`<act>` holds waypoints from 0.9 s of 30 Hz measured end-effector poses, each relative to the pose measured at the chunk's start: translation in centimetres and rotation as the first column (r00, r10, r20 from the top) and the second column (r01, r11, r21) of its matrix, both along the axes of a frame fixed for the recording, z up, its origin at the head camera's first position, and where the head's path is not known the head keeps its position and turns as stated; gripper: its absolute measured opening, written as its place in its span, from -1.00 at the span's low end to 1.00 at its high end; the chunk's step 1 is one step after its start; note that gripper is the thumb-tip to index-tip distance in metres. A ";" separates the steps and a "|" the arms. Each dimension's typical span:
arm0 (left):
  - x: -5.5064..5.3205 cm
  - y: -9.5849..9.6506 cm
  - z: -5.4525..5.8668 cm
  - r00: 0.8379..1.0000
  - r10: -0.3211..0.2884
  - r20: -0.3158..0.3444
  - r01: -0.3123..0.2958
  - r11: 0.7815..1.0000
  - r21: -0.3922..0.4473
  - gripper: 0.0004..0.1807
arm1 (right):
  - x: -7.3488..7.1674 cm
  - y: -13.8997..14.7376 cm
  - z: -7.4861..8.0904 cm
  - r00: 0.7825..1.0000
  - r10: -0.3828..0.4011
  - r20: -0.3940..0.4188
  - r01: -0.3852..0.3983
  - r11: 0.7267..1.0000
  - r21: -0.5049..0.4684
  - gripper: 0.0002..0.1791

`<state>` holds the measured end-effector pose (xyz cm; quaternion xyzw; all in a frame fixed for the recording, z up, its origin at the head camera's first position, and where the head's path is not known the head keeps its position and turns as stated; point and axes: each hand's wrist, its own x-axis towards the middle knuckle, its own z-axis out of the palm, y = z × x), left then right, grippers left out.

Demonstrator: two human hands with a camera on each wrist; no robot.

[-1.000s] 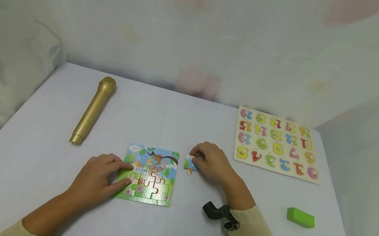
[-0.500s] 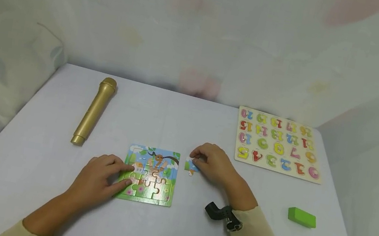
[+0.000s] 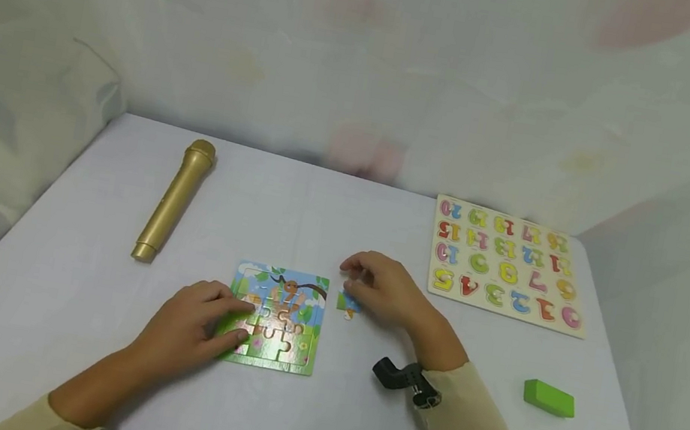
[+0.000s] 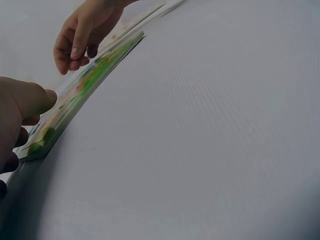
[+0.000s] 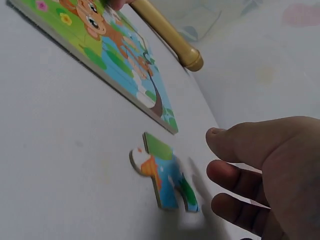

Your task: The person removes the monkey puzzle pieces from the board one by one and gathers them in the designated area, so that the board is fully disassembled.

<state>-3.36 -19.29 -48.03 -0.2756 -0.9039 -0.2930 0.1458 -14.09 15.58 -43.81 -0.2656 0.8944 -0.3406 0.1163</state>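
The jigsaw puzzle (image 3: 285, 346), with a cartoon animal on a branch, lies flat in its square tray mid-table. My left hand (image 3: 190, 318) is at its left side, index finger and thumb spread over the pieces. A single jigsaw piece (image 5: 167, 172), blue and green with an orange-and-white knob, lies on the table right of the puzzle. Beside that piece my right hand (image 3: 383, 290) hovers with loosely bent fingers. In the right wrist view a gap shows between its fingertips (image 5: 220, 172) and the piece. Part of the piece is hidden under the hand in the head view.
A gold microphone (image 3: 174, 205) lies at the back left. At the back right is a number board (image 3: 508, 265) with colourful numerals, upside down from here. A green block (image 3: 549, 398) lies at the right. Patterned cloth (image 3: 371, 60) rises behind the white table.
My right hand has come off the jigsaw piece, its fingers rising a little up and away. The piece stays on the table. My left fingers have slid slightly right over the puzzle.
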 end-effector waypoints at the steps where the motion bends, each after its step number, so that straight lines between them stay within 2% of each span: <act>1: 0.0 0.1 0.0 1.000 -0.003 0.000 0.003 1.000 -0.006 -0.58 | -0.1 -0.3 0.0 1.000 0.009 0.001 -0.009 1.000 -0.002 -0.75; 9: -0.3 1.3 0.4 0.999 -0.035 0.001 0.035 0.999 -0.005 -0.59 | -1.2 -2.4 0.5 0.993 0.120 -0.020 -0.120 0.993 0.011 -0.69; 17: -0.1 1.4 0.2 0.999 -0.040 0.005 0.040 0.999 -0.033 -0.60 | -2.1 -6.0 0.5 0.968 0.249 -0.035 -0.248 0.968 0.031 -0.63; 27: 0.0 1.1 0.0 0.999 -0.033 0.003 0.033 0.999 -0.021 -0.59 | -2.2 -10.3 0.1 0.943 0.333 -0.011 -0.331 0.939 0.092 -0.68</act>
